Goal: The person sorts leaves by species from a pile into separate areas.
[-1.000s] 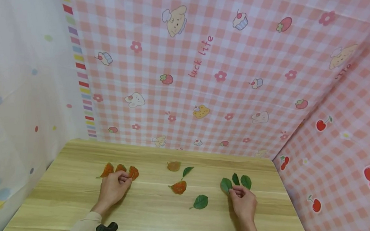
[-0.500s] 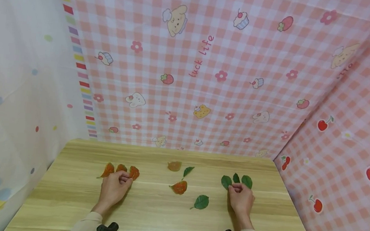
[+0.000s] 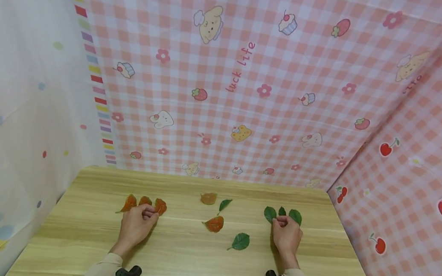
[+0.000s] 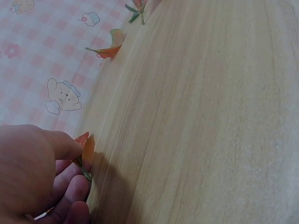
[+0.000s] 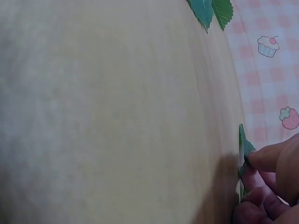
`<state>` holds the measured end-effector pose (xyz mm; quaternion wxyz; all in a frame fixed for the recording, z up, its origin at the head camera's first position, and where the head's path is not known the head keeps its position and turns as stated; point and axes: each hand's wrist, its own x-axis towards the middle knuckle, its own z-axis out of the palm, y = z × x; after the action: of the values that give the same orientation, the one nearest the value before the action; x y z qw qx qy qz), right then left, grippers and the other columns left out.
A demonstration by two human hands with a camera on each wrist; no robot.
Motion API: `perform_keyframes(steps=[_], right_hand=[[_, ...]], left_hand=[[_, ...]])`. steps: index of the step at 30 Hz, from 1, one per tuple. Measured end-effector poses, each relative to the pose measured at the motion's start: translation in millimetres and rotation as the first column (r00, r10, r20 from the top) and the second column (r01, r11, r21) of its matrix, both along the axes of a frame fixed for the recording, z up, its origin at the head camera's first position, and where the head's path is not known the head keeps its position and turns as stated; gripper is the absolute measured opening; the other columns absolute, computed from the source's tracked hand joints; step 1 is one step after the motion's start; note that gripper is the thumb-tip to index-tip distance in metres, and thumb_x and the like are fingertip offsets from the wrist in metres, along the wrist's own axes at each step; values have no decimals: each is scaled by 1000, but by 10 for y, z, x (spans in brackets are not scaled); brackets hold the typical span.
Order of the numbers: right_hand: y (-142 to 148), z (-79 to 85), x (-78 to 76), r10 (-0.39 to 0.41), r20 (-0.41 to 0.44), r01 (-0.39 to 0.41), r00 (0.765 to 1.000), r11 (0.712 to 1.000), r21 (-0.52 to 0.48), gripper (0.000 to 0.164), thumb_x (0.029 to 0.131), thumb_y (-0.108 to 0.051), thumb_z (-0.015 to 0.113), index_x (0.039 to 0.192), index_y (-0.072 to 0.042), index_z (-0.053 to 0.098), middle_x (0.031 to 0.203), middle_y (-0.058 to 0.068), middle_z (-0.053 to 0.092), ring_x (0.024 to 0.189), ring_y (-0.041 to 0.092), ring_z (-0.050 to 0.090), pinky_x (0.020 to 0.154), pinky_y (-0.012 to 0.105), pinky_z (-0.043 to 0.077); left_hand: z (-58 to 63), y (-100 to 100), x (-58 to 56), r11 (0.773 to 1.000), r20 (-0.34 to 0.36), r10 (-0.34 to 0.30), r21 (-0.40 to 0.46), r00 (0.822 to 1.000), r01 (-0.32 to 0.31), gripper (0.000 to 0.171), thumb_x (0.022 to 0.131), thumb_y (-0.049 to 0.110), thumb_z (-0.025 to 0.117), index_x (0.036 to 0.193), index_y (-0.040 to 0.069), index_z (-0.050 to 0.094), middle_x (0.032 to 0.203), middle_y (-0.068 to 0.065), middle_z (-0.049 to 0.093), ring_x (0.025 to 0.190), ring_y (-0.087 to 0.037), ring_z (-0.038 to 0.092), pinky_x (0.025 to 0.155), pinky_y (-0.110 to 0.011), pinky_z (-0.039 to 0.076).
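At the left of the head view, my left hand (image 3: 135,225) pinches the stem end of an orange-red leaf (image 3: 160,206) between thumb and fingertip. Two more orange-red leaves (image 3: 129,202) lie just beyond its knuckles, partly covered. On the right, my right hand (image 3: 287,237) pinches the base of a rounded green leaf (image 3: 270,214). Beside that one are a small dark green leaf (image 3: 282,211) and another rounded green leaf (image 3: 295,216), both partly behind the fingers. Up close, the right wrist view shows thumb and forefinger meeting on the green leaf (image 5: 246,142).
Between the hands lie a pale orange leaf (image 3: 208,198), a narrow green leaf (image 3: 225,205), a red-orange leaf (image 3: 214,224) and a toothed green leaf (image 3: 240,241). The wood-grain table (image 3: 181,259) ends at a pink checked cloth wall (image 3: 215,112).
My right hand has shifted slightly left and away from me, and the pinched green leaf has moved slightly farther from me. The left hand and its orange-red leaf have stayed put.
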<state>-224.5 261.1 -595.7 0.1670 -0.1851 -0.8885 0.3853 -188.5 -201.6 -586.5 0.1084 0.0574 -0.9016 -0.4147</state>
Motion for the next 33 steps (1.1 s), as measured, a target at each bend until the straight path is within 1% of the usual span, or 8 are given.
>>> perform_keyframes(steps=[3, 15, 25, 33], right_hand=[[9, -6, -5, 0, -1, 0, 1000, 1000, 3, 16, 102, -17, 80, 103, -1, 83, 92, 16, 83, 89, 36, 77, 79, 42, 57], [16, 2, 0, 6, -10, -6, 1000, 1000, 10, 17, 101, -18, 81, 100, -1, 83, 88, 15, 81, 85, 34, 75, 76, 37, 54], [29, -16, 14, 20, -14, -19, 1000, 1000, 1, 20, 101, -20, 81, 104, 0, 82, 92, 17, 82, 90, 37, 76, 79, 38, 54], [38, -8, 33, 25, -9, -26, 1000, 1000, -10, 20, 101, -20, 82, 106, 0, 81, 93, 16, 82, 90, 36, 76, 80, 38, 54]], left_hand=[[1, 3, -5, 1000, -1, -1, -2, 1000, 1, 10, 98, 9, 84, 104, 1, 84, 92, -10, 85, 81, -15, 78, 72, -23, 60], [11, 8, -9, 1000, -18, -3, -12, 1000, 3, 10, 97, 9, 85, 103, 1, 83, 91, -10, 85, 79, -15, 77, 72, -23, 60], [-1, 2, -7, 1000, -8, -1, -6, 1000, 1, 10, 98, 9, 84, 103, 1, 83, 91, -10, 85, 80, -14, 76, 71, -22, 59], [2, 6, -5, 1000, -11, 0, -10, 1000, 0, 10, 98, 9, 84, 103, 1, 84, 91, -10, 85, 80, -15, 77, 72, -22, 59]])
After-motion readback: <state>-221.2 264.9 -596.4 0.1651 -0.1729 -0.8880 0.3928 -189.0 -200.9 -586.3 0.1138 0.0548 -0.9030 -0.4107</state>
